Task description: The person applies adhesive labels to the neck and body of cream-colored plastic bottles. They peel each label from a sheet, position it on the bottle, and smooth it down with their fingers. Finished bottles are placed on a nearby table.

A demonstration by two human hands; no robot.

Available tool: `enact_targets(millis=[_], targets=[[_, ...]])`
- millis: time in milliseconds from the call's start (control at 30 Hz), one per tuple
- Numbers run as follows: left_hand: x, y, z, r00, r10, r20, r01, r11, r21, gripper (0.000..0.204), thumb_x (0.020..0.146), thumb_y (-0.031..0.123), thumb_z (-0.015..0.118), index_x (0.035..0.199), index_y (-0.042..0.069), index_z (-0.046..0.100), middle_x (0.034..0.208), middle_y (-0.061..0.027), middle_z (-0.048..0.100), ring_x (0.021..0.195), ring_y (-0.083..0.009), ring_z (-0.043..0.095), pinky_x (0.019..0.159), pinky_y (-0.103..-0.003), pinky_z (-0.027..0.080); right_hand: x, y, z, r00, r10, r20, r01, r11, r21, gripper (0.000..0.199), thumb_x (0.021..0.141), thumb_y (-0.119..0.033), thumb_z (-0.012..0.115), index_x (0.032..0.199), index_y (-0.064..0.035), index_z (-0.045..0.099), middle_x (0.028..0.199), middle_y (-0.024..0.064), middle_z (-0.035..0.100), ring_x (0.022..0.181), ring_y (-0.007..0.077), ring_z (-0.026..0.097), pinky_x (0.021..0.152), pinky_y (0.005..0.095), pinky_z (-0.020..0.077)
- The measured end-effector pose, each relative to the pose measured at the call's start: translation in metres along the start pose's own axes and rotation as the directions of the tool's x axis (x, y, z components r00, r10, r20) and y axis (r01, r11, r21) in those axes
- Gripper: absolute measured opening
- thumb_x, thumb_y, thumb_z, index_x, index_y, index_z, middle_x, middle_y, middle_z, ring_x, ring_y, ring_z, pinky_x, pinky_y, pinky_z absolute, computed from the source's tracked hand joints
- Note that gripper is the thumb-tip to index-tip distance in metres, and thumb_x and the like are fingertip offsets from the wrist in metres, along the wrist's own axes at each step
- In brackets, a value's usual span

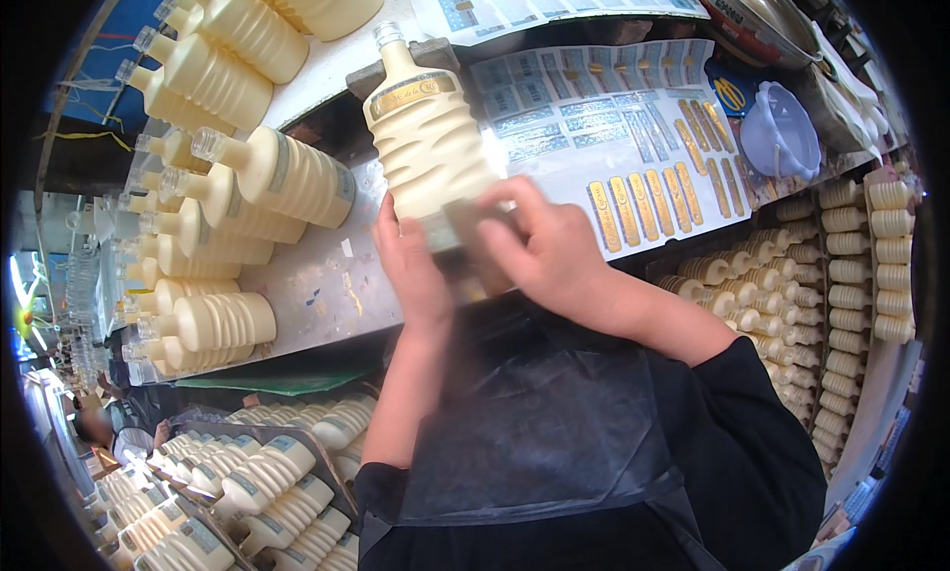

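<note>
Both of my hands close on one cream ribbed bottle (426,136) at its base end. Left hand (416,269) cups the base from the left; right hand (549,244) presses a blurred label against its lower body. Long axis runs away from me, capped neck farthest, over the label sheets (614,136).

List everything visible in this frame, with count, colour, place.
held bottle: one, cream, ribbed, gold neck label, centre
bottles on table: many, cream, lying left
bottles in crates: many, cream, right
bottles in lower bins: many, cream, blue-grey labels, lower left
label sheets: several, white with blue and gold stickers, top right
plastic bowl: one, pale lilac, upper right
apron: one, dark, bottom centre
left hand: grips bottle base
right hand: presses bottle's lower front
</note>
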State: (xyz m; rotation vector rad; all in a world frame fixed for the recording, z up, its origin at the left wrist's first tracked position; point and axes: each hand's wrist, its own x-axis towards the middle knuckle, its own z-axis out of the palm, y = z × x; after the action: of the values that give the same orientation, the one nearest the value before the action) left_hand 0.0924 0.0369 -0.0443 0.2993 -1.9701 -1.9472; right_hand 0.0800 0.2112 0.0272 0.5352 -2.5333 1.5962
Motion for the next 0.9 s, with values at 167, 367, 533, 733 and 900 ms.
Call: enact_targets(millis=[167,367,533,733,900], targets=[[-0.002,0.009,0.000,0.998,0.046,0.044,-0.055,0.971,0.232,0.057,0.106,0.031,0.052,0.150,-0.005,0.043,0.132,-0.0184,0.048,0.127,-0.0311,0.047,0.114,-0.042,0.033,0.002,0.020,-0.007,0.994,0.090,-0.058,-0.097,0.985,-0.140,0.018,0.097,-0.022,0.063,0.113,-0.0130,0.061,0.063,0.0164,0.063,0.062,0.0410,0.067,0.059,0.0497,0.0516],[-0.004,0.008,0.003,0.999,0.013,0.036,-0.015,0.998,0.061,0.057,0.108,0.031,0.047,0.151,-0.005,0.042,0.133,-0.0165,0.046,0.129,-0.0276,0.045,0.115,-0.040,0.032,-0.003,0.056,-0.005,0.982,0.146,-0.116,-0.155,0.985,-0.075,0.020,0.099,-0.019,0.064,0.117,-0.0117,0.062,0.067,0.0157,0.063,0.062,0.0340,0.064,0.059,0.0432,0.0487],[-0.003,0.004,-0.005,0.995,0.006,0.096,0.000,0.999,-0.053,0.055,0.109,0.028,0.044,0.154,-0.005,0.041,0.134,-0.0142,0.044,0.130,-0.0245,0.045,0.116,-0.038,0.032,0.004,0.064,-0.002,0.977,0.031,-0.213,-0.034,0.999,-0.011,0.020,0.099,-0.016,0.063,0.119,-0.0101,0.061,0.088,0.0217,0.070,0.080,0.0433,0.069,0.070,0.0469,0.0540],[-0.002,0.000,-0.008,0.990,-0.076,0.115,0.111,0.933,-0.342,0.049,0.112,0.024,0.044,0.152,-0.003,0.042,0.148,-0.0131,0.054,0.137,-0.0217,0.051,0.117,-0.038,0.037,0.002,0.054,-0.009,0.958,-0.145,-0.248,0.132,0.989,-0.069,0.024,0.096,-0.005,0.069,0.120,-0.0040,0.064,0.103,0.0146,0.072,0.095,0.0279,0.072,0.080,0.0336,0.0553],[-0.002,-0.001,-0.010,0.989,-0.101,0.104,0.133,0.917,-0.375,0.048,0.112,0.023,0.046,0.153,-0.003,0.042,0.146,-0.0125,0.056,0.135,-0.0212,0.053,0.116,-0.038,0.040,-0.017,0.029,-0.008,0.784,-0.621,-0.031,0.595,0.763,-0.252,0.033,0.075,0.005,0.075,0.107,-0.0053,0.073,0.109,0.0115,0.076,0.094,0.0303,0.073,0.080,0.0370,0.0555]])
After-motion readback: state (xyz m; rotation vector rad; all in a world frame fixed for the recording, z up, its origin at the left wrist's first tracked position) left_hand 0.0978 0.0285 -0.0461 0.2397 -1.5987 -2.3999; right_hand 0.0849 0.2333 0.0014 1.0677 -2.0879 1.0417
